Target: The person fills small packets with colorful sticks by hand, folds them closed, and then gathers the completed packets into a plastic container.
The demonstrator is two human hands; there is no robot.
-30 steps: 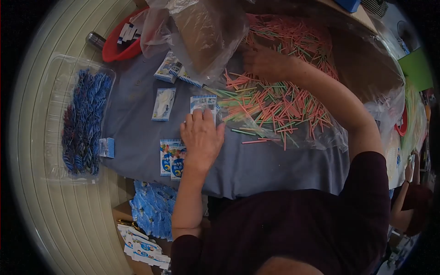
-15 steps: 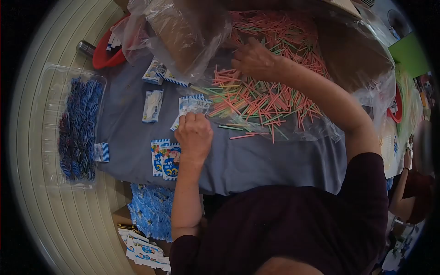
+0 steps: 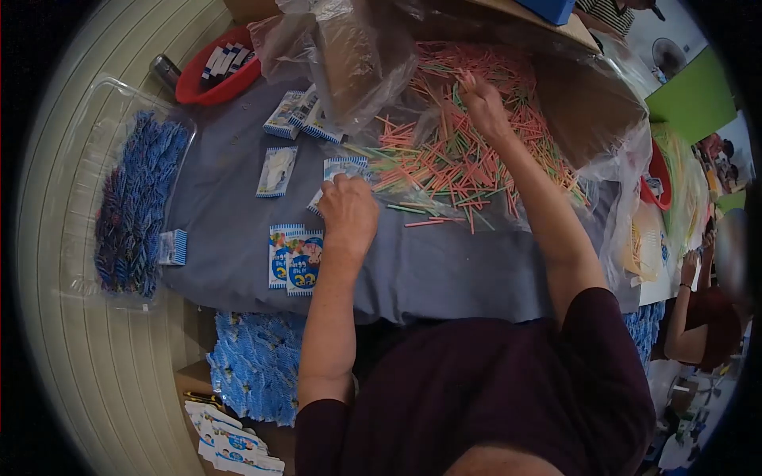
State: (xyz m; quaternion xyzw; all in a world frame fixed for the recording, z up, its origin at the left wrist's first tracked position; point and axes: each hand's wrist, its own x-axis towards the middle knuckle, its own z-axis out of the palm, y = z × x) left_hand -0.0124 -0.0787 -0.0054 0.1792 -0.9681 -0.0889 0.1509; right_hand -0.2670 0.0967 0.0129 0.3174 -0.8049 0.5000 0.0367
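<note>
My left hand (image 3: 348,213) is closed, its fingers curled over a small blue-and-white packet (image 3: 347,168) on the grey cloth; the fingers hide part of it. Below it lie two printed packets (image 3: 303,263), overlapping. A paler packet (image 3: 276,171) rests to the left, with several more packets (image 3: 284,115) above. My right hand (image 3: 486,107) reaches over the far part of a heap of thin short sticks (image 3: 476,170) in pink, green and orange. Its fingertips are drawn together among the sticks; what they hold is too small to make out.
Clear plastic sheeting (image 3: 369,71) lies around the heap, beside a cardboard box (image 3: 583,103). On the left stand a red basket (image 3: 190,87) and a clear tray (image 3: 83,198) of blue packet strips. A blue bundle (image 3: 258,365) sits below the table edge. A person (image 3: 686,333) works at right.
My right hand has moved up and right, farther over the stick heap. My left hand stays at the packet. The whole view has shifted slightly.
</note>
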